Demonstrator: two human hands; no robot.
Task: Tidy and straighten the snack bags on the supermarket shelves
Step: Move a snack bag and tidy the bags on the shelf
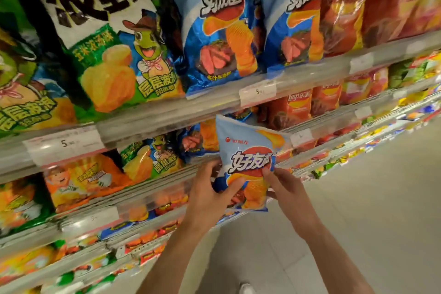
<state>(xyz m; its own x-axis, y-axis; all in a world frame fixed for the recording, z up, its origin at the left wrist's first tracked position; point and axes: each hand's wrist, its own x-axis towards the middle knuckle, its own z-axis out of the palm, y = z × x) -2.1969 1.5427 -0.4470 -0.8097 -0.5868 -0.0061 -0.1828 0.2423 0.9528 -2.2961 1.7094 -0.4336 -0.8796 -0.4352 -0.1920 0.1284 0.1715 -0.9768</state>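
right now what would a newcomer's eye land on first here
First the small blue chip bag held out in front of the shelves, low in the middle, with the left hand gripping its left side and the right hand pinching its right edge. Next, the big green turtle bag on the top shelf at upper left, with two large blue bags beside it.

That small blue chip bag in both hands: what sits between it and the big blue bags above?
In the head view, the shelf rail with its price tag runs between the small blue bag and the big blue bags.
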